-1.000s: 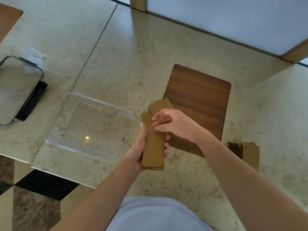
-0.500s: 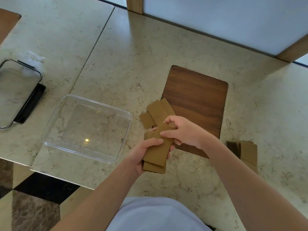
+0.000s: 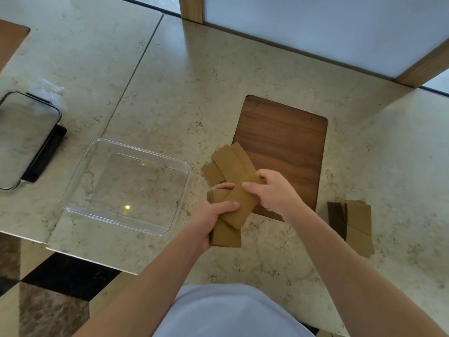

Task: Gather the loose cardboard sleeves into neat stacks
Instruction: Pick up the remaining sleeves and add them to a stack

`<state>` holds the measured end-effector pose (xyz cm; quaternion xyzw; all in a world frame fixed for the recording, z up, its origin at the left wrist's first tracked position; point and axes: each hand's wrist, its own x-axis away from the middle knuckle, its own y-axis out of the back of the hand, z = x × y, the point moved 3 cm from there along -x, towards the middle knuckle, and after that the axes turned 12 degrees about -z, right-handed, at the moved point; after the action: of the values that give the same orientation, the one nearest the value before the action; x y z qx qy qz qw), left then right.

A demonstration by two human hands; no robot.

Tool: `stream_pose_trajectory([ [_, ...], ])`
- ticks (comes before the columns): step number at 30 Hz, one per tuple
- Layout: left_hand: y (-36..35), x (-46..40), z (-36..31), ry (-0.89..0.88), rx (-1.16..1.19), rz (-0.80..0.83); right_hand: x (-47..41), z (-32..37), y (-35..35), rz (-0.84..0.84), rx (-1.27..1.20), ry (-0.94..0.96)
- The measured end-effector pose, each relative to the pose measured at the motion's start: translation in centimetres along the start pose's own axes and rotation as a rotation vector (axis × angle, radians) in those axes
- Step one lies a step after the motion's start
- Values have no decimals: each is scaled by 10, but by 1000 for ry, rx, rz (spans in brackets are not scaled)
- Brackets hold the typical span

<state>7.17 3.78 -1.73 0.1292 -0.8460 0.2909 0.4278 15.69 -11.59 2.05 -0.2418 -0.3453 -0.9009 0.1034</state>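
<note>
My left hand [image 3: 213, 218] grips a small stack of flat brown cardboard sleeves [image 3: 227, 235] above the stone table. One more sleeve [image 3: 239, 205] lies slanted across the top of that stack, and my right hand [image 3: 274, 193] pinches its upper end. Just beyond my hands, loose sleeves [image 3: 229, 164] lie crossed over each other at the near left corner of a dark wooden board [image 3: 289, 147]. Another pile of sleeves [image 3: 357, 222] rests on the table to the right of my right forearm.
An open clear plastic container [image 3: 126, 186] sits on the table to the left of my hands. Further left lies its lid [image 3: 24, 139] with a black clip. The table's front edge runs below the container. A white wall panel stands behind the board.
My right hand has lifted one sleeve off the loose pile and brought it down slanted onto the stack in my left hand. The pile by the board is uncovered.
</note>
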Motion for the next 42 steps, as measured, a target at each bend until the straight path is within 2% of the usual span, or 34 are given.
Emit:
stream_pose_trajectory([
  [2, 6, -4, -6, -83, 91, -124, 8, -6, 2, -148, -370, -277],
  [3, 8, -7, -7, -126, 109, -167, 16, -8, -1, -165, -565, -425],
  [4, 9, -9, -9, -168, 93, -199, 25, -7, -10, -140, -697, -531],
  [6, 6, -11, -11, -222, 61, -216, 43, -7, -30, -22, -715, -586],
  [10, -1, -14, -11, -217, 159, -142, 65, -10, -58, 161, -515, -583],
  [12, 4, -16, -10, -190, 165, -142, 59, -14, -55, 204, -254, -520],
  [13, 7, -17, -9, -169, 188, -147, 51, -16, -49, 159, -129, -447],
  [17, 14, -17, -5, 3, 325, -91, -2, -15, -25, -299, 92, -134],
  [20, 14, -16, 3, 90, 309, -80, -36, -1, -45, -322, 356, 79],
  [23, 16, -14, 9, 123, 331, -110, -51, 5, -63, -355, 563, 146],
  [26, 21, -12, 13, 153, 356, -114, -56, 1, -64, -346, 444, 92],
  [29, 27, -16, 16, 131, 318, -117, -54, -6, -57, -140, -4, -10],
  [31, 27, -20, 15, 100, 279, -109, -42, -10, -49, -58, -219, -133],
  [35, 21, -25, 11, 63, 296, -64, -5, -21, -38, 29, -406, -278],
  [39, 19, -27, 9, 35, 120, -56, 22, -20, -45, 73, -366, -260],
  [42, 15, -21, 10, 111, 31, -41, 31, -18, -51, 104, 110, -11],
])
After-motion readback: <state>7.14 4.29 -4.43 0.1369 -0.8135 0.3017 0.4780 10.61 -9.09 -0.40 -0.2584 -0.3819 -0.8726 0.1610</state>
